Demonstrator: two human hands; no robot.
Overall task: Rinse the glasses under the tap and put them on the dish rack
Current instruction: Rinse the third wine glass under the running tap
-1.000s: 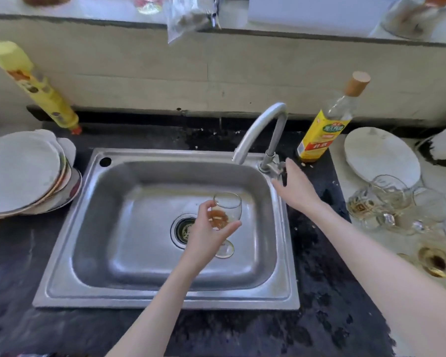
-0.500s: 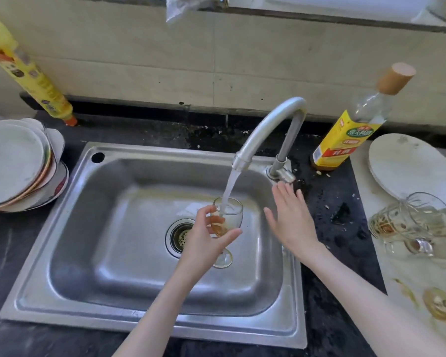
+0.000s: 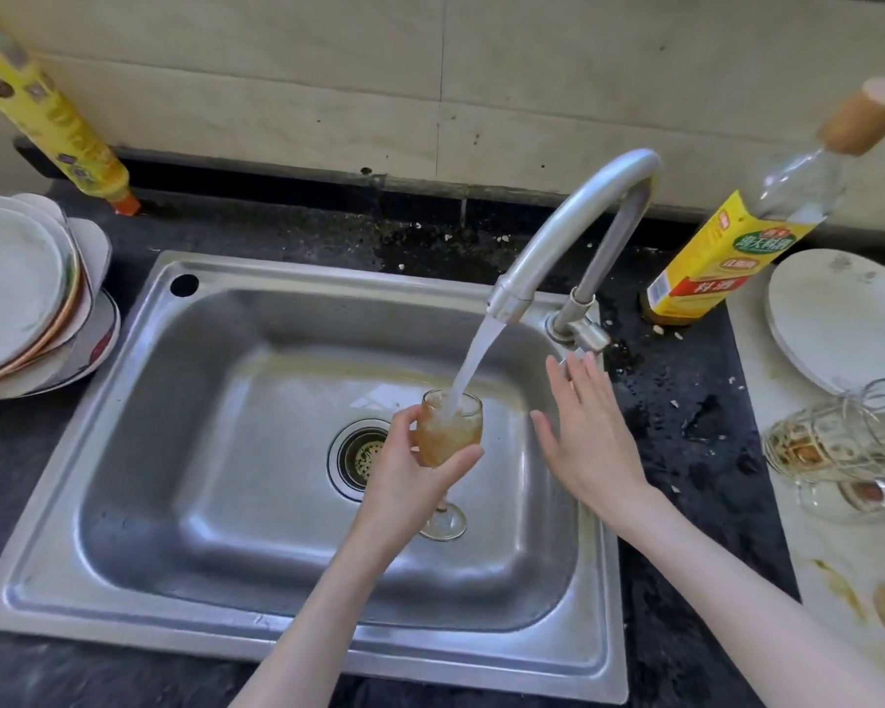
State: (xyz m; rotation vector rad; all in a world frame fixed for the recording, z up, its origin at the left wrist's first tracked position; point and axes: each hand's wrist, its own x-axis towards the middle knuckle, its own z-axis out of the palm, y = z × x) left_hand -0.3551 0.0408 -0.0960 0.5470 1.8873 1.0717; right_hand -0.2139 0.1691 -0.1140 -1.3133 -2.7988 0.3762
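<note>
Over the steel sink (image 3: pixel 215 319), the left hand (image 3: pixel 404 482) grips a stemmed wine glass (image 3: pixel 449 431) upright under the tap (image 3: pixel 568 232) (water running, amber inside). The right hand (image 3: pixel 586 431) hovers flat, fingers spread, just right of the glass.

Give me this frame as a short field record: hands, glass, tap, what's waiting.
left hand: grips the bowl of the stemmed glass, upright over the sink
right hand: fingers straight, holding nothing, just below the tap handle
tap: running, stream falls into the glass
glass contents: cloudy brown water, nearly full
drain: strainer in place
waiting: dirty glasses lying on the counter to the right
dish rack: not in view
</note>
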